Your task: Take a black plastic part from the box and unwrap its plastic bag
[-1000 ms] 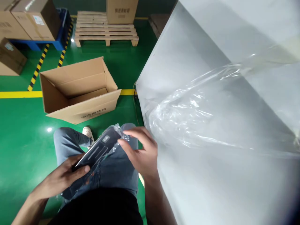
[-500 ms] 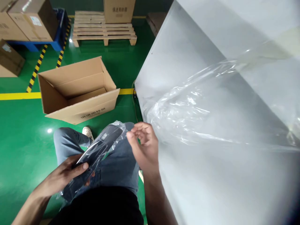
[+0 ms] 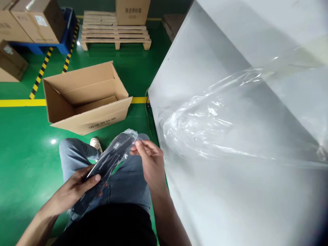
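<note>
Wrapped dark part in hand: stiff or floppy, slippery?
The dark part looks stiff: gripped by the left hand, it shows no sag. Its clear plastic wrap is probably slippery, given the glossy glints. Its loose end likely flops, judging by crumples at the right hand.

A glossy green floor (image 3: 23,143) carries an open carton (image 3: 88,119), and a yellow line (image 3: 20,103) shows on it at either side of that carton. Beyond the carton stands a wooden pallet (image 3: 99,35) — a printed box (image 3: 132,15) sits on its right part. Beyond and left of the carton, a blue pallet (image 3: 69,29) holds brown boxes (image 3: 38,29), between the carton and which runs striped tape (image 3: 41,73). Right of the carton, a white surface (image 3: 225,205) bears crumpled clear plastic (image 3: 194,126) — spread widely.
</note>
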`<state>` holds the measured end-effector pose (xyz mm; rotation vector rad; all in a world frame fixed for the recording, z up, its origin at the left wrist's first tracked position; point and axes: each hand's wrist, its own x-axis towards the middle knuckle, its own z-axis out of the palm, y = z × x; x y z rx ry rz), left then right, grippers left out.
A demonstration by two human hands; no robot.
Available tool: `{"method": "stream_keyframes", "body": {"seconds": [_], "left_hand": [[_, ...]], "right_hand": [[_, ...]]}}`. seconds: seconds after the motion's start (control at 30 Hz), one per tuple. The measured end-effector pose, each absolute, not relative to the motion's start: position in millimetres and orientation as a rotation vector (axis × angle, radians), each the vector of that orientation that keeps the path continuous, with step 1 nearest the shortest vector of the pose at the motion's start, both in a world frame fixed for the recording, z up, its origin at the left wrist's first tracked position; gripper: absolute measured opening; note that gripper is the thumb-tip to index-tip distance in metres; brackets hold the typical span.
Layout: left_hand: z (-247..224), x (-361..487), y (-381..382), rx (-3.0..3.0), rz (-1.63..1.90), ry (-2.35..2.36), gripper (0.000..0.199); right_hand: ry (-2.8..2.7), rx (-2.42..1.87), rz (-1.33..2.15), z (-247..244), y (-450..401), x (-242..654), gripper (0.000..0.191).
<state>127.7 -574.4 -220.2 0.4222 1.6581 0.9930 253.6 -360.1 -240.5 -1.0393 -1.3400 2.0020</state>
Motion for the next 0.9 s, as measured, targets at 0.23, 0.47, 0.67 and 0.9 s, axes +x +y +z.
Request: {"method": "stream_keyframes", "body": {"seconds": [0.23, 0.47, 0.67, 0.9], "left_hand": [[-210.7, 133.5, -579.2, 0.054, 1.100, 1.341, 0.050], [-215.8, 130.6, -567.6, 0.365, 1.050, 1.562, 0.050], [-226.4, 136.8, -564.3, 0.419, 1.106, 1.746, 0.063], [-233.2, 147.4, -561.5, 0.362, 1.105, 1.878, 0.065]], "right_hand": [[-1.353, -0.895, 2.086, -243.0, -337.7, 264.6, 0.036], [-1.293, -0.908, 2.067, -252.9, -346.6, 260.7, 0.041], [-1.463, -1.067, 2.094, -256.0, -398.7, 254.8, 0.041], [-1.398, -1.111, 2.087, -253.3, -404.3, 251.2, 0.035]]}}
